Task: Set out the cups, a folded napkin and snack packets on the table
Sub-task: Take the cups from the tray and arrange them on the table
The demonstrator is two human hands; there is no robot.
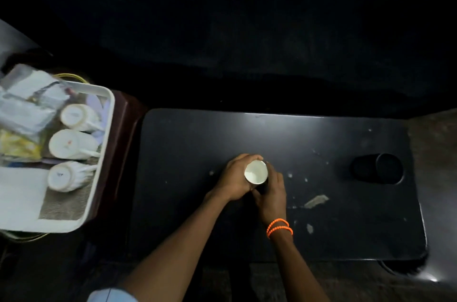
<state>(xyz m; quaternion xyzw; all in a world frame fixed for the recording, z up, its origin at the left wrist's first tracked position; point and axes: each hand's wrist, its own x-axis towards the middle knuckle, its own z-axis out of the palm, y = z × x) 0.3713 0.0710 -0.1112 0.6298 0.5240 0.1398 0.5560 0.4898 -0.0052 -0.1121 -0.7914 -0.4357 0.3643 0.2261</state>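
Note:
A white cup (256,172) stands upright near the middle of the dark table (346,227), its open mouth facing up. My left hand (235,178) wraps round its left side and my right hand (270,196), with orange bead bracelets at the wrist, holds its right and near side. At the left a white tray (99,165) holds three white cups (74,144) lying on their sides, silvery and yellow snack packets (22,116) and a white napkin (19,192).
A black cup holder recess (378,168) sits at the table's right end. Pale scuffs and a scrap mark (316,200) dot the tabletop. The tray rests on a dark reddish stool or stand (126,128) left of the table. Everything beyond the table is dark.

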